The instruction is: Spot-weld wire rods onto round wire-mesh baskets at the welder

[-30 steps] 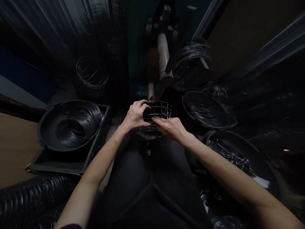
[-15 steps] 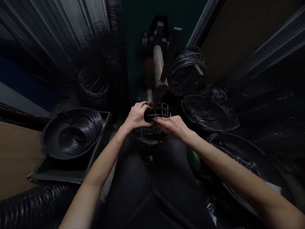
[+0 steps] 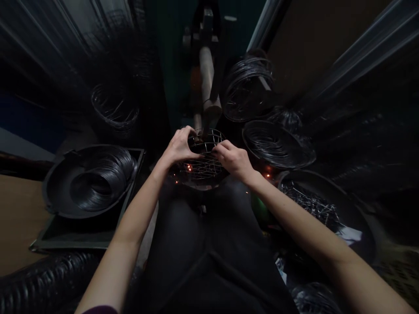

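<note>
A round wire basket (image 3: 204,168) of thin metal rods sits above my lap, right under the arm of a welding machine (image 3: 207,74). My left hand (image 3: 180,145) is closed on the basket's left rim, thumb inside and fingers outside. At the right side, my right hand (image 3: 233,159) is closed in a pinch at the upper rim; what lies between its fingertips is too small to make out, and it touches the wire. Orange sparks (image 3: 190,167) glow at the basket's lower left, with more near my right forearm.
To the left, a dark basin (image 3: 52,192) holds coiled wire rings (image 3: 104,179). On the right stand a basin of wire rings (image 3: 268,144) and a larger basin (image 3: 356,218) of short wire pieces (image 3: 307,203). Wire hoops (image 3: 247,89) hang beside the machine.
Sparks have appeared around the basket. My right hand has gone from flat fingers across the rim to a pinch at its right side. The whole view has shifted slightly.
</note>
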The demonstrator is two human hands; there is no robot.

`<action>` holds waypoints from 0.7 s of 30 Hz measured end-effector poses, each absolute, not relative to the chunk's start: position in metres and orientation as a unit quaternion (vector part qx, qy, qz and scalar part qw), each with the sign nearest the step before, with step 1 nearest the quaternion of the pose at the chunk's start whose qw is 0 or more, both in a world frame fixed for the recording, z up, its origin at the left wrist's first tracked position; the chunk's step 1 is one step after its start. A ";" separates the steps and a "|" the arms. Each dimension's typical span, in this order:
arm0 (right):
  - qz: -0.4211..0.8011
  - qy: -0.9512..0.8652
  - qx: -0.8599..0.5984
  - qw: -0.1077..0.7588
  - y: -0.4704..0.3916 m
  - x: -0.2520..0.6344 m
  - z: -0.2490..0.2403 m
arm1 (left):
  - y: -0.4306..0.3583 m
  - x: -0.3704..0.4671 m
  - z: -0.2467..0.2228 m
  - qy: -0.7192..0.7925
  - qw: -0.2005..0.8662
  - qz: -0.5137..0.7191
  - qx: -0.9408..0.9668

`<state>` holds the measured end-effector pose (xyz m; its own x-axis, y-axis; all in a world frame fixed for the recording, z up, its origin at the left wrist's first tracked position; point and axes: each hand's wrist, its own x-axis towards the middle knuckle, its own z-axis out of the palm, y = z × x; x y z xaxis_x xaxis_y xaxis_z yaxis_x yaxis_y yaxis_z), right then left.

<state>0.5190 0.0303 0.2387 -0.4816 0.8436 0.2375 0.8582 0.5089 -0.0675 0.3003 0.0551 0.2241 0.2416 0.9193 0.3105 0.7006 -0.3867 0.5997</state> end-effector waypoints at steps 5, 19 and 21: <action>-0.018 -0.849 -0.504 0.161 0.046 0.516 0.236 | 0.067 0.299 0.227 0.532 0.176 0.318 0.765; 0.047 -0.839 -0.484 0.247 0.088 0.517 0.241 | 0.102 0.294 0.222 0.494 0.161 0.349 0.780; 0.041 -0.842 -0.473 0.254 0.103 0.519 0.249 | 0.101 0.284 0.219 0.475 0.177 0.360 0.783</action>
<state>0.5190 0.1033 0.2493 -0.4223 0.8184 0.3897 0.7767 0.5484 -0.3100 0.2843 0.1010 0.2195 0.2900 0.8718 0.3949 0.6164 -0.4858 0.6198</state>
